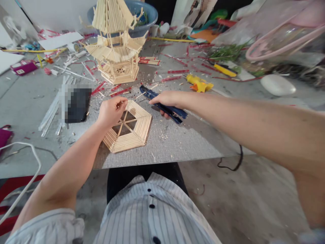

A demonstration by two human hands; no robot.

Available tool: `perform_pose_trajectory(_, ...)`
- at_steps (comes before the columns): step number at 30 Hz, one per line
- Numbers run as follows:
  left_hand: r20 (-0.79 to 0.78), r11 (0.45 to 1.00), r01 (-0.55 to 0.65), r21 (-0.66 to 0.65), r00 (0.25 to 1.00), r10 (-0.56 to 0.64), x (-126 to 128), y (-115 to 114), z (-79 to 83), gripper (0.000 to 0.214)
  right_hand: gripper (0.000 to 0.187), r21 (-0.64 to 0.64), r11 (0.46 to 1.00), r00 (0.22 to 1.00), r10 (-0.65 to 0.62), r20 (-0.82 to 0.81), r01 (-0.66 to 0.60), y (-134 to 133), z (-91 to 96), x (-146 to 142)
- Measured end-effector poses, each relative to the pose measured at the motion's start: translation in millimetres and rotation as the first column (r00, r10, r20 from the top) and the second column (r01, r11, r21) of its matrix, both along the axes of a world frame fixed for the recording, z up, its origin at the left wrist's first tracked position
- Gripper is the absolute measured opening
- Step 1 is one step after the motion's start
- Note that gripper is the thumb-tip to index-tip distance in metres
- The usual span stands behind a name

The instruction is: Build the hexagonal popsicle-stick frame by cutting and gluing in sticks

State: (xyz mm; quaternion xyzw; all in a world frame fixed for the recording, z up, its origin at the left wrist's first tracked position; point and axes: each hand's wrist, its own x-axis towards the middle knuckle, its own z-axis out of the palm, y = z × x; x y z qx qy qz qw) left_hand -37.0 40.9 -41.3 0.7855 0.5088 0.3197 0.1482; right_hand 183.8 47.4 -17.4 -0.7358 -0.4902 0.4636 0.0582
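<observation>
My right hand [164,101] is wrapped round a dark blue plier-like cutter [175,113], its two handles pointing toward me and its head to the far left. A thin wooden stick [141,95] shows beside the cutter's head; whether the jaws touch it I cannot tell. My left hand [111,109] is closed in a pinch over the far left side of a hexagonal frame [129,140] of thin wooden sticks. What those fingers hold, if anything, is hidden. The frame lies flat, with spokes crossing its open centre, and my left hand and forearm cover part of it.
A tiered wooden-stick pagoda model [118,54] stands behind the frame. A dark phone [78,105] and clear glue sticks [52,110] lie left. A yellow glue gun [199,83] rests right, near a yellow utility knife [224,70]. Red scraps litter the table [203,135].
</observation>
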Motion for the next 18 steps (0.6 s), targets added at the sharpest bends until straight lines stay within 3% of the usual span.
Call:
perform_pose_trajectory(5,0.000,1.000,0.012,0.019,1.000,-0.012,-0.4,-0.1,0.7,0.027,0.030,0.007,1.000,0.997,-0.008,0.074,0.008,2.4,-1.3,-5.1)
perform_pose_trajectory(11,-0.001,1.000,0.018,0.009,1.000,-0.018,-0.4,-1.2,3.8,0.027,0.028,0.061,0.995,0.992,0.069,0.109,-0.076,4.6,-3.9,-8.3)
perform_pose_trajectory(18,0.004,1.000,0.003,-0.011,1.000,-0.003,1.2,-4.2,6.9,0.025,0.028,0.033,0.999,0.992,0.015,0.125,-0.019,4.1,-1.5,-10.7)
